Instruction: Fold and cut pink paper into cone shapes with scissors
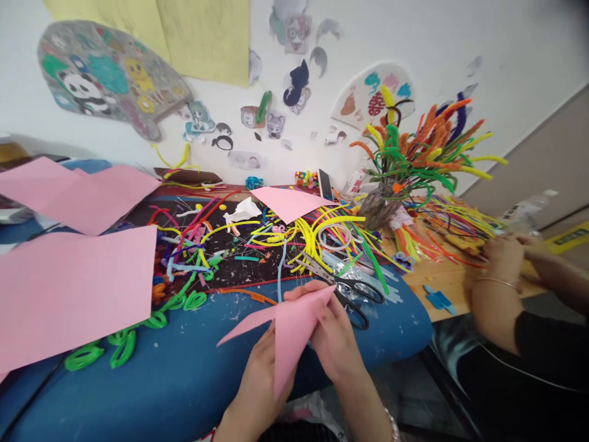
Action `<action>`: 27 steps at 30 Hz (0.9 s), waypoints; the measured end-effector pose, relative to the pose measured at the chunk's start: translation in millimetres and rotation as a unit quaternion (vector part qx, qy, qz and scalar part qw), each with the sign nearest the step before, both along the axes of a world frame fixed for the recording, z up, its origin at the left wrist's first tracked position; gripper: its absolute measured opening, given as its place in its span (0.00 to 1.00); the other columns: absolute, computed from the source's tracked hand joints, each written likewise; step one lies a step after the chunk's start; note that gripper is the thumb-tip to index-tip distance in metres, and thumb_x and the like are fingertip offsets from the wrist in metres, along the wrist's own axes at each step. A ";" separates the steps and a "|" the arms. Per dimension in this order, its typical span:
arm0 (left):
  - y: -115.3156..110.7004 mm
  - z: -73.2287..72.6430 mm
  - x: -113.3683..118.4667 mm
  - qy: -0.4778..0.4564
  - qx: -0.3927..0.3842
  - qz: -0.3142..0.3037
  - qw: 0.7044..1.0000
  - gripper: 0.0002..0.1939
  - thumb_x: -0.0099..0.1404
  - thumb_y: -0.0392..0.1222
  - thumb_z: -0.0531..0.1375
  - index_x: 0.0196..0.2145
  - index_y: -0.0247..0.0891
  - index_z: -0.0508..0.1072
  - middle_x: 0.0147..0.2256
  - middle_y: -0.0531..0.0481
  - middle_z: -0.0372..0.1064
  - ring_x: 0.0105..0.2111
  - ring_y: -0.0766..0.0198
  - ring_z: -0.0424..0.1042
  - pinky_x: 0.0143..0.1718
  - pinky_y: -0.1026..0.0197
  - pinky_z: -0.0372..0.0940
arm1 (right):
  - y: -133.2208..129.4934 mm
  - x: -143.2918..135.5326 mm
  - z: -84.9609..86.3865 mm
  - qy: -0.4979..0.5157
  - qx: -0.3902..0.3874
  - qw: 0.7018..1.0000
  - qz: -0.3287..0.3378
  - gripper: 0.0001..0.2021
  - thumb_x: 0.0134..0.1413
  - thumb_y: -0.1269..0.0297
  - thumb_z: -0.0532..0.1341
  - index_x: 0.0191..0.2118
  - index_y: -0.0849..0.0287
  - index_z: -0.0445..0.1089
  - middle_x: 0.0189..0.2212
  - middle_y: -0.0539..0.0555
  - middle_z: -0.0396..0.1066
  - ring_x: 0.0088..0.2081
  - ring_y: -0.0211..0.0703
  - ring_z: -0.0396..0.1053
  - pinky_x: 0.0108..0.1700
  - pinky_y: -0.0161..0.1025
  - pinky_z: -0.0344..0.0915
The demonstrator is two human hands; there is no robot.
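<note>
A sheet of pink paper [294, 334], folded so that pointed flaps stick out, is held between my two hands above the blue table edge. My left hand [264, 374] grips it from the lower left, its fingers partly behind the paper. On the other side my right hand [335, 337] pinches the upper right corner, thumb on the front. Just beyond my right hand lie black-handled scissors [356, 288], their blades pointing up and left. A loose pink paper piece [292, 202] rests on the pipe cleaners [313, 236] farther back.
Large pink sheets [73, 288] cover the left side. Green pipe-cleaner loops [85, 356] lie along the blue cover [184, 368]. A vase of pipe-cleaner stems [380, 205] stands at the back right. At far right, another person's hands [504, 252] work over the wooden table [423, 285].
</note>
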State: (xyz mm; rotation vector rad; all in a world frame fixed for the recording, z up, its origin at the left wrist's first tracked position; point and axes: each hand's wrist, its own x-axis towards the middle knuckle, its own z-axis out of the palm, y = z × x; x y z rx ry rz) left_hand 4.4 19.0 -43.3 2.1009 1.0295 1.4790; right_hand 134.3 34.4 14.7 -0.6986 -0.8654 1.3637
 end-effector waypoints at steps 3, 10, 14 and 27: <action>-1.9 15.6 -3.3 0.082 0.114 -0.048 0.989 0.18 0.59 0.26 0.53 0.44 0.35 0.75 0.44 0.40 0.78 0.47 0.53 0.76 0.50 0.53 0.72 | 6.7 2.6 4.9 0.060 -0.014 0.998 -0.006 0.06 0.64 0.58 0.58 0.38 0.53 0.69 0.32 0.50 0.74 0.40 0.42 0.71 0.48 0.41 0.66; -10.0 25.1 -34.9 -0.236 -0.060 -0.029 0.969 0.12 0.65 0.29 0.53 0.32 0.39 0.75 0.30 0.50 0.74 0.34 0.63 0.74 0.37 0.63 0.69 | 23.3 19.6 11.7 0.127 -0.003 0.989 0.080 0.15 0.67 0.57 0.52 0.29 0.55 0.64 0.21 0.46 0.65 0.26 0.37 0.64 0.39 0.37 0.65; 6.2 38.5 -34.7 -0.291 -0.354 -0.124 0.880 0.17 0.66 0.53 0.57 0.42 0.37 0.76 0.38 0.45 0.74 0.39 0.57 0.73 0.43 0.57 0.68 | 26.4 16.8 12.1 0.014 0.069 0.983 0.171 0.18 0.67 0.52 0.50 0.28 0.54 0.63 0.21 0.50 0.70 0.32 0.44 0.68 0.47 0.45 0.63; 12.0 35.9 -5.0 -0.242 -0.514 -0.332 0.753 0.40 0.52 0.62 0.67 0.58 0.43 0.66 0.51 0.44 0.67 0.55 0.48 0.64 0.53 0.49 0.62 | 29.0 20.7 18.0 -0.117 0.108 0.959 0.232 0.19 0.68 0.51 0.50 0.30 0.57 0.65 0.23 0.54 0.73 0.34 0.45 0.71 0.47 0.48 0.65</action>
